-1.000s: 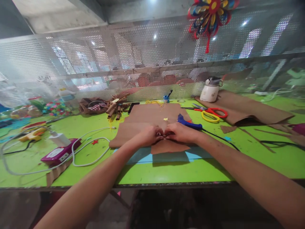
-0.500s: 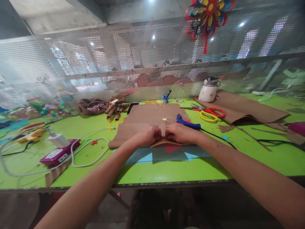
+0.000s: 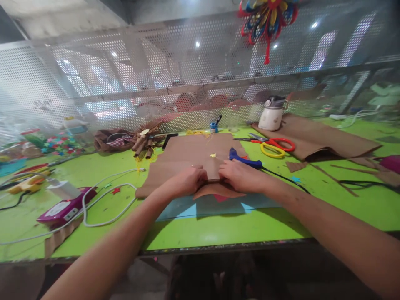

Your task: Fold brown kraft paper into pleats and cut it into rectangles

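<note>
The brown paper point(image 3: 187, 150) lies in the middle of the tabletop point(image 3: 225, 234), a matte sheet with faint creases and a slightly curled near left corner. At its near side, between the hands, runs a dark fold line, and a loose brown flap point(image 3: 218, 191) with a pointed right end bows up towards the wearer. A bit of pink paper point(image 3: 221, 198) shows under the flap, above a light blue sheet point(image 3: 181, 209). A small yellow scrap point(image 3: 213, 155) sits on the brown paper beyond the hands.

The left hand point(image 3: 194, 178) and the right hand point(image 3: 234, 175) touch the paper at either end of the fold, a gap between them. The fingers of both are bent and close together; their tips are partly hidden, so whether they pinch the paper cannot be told.

The blue sheet stops short of the tabletop's near edge, leaving a bare green strip. To the right, the blue glue gun point(image 3: 245, 161) lies close beyond the right hand, with scissors point(image 3: 275, 149) farther off. To the left, bare green separates the paper from a looped white cable point(image 3: 106, 221) and a purple power strip point(image 3: 67, 207).
</note>
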### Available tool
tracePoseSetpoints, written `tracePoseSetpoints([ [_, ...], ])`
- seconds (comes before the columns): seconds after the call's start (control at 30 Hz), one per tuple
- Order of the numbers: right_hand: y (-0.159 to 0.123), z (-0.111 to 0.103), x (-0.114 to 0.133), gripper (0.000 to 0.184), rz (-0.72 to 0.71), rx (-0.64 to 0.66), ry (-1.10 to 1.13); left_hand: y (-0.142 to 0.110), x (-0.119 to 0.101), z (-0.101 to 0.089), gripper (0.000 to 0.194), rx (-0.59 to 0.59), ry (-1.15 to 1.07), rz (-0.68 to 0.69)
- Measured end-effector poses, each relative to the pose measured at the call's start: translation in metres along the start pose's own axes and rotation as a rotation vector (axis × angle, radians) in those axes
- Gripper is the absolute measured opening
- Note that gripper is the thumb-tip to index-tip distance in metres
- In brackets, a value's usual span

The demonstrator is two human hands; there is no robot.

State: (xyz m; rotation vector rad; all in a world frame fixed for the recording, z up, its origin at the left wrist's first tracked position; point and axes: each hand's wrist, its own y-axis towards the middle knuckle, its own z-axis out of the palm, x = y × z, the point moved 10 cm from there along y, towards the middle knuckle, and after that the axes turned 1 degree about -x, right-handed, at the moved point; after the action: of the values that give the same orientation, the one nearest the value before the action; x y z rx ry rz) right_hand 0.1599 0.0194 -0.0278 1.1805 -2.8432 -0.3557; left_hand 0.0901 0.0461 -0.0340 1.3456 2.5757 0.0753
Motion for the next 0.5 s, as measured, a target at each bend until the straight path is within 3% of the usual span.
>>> tracePoseSetpoints([
  [0.27,-0.005,0.001,0.004,0.008,-0.038,0.022,-0.094,-0.005,0.001,-0.001,0.013,0.008,0.074,0.013],
  [0.5,-0.009,0.005,0.001,0.009,0.03,0.039,-0.032,-0.01,-0.01,0.001,0.015,0.041,0.163,0.068],
])
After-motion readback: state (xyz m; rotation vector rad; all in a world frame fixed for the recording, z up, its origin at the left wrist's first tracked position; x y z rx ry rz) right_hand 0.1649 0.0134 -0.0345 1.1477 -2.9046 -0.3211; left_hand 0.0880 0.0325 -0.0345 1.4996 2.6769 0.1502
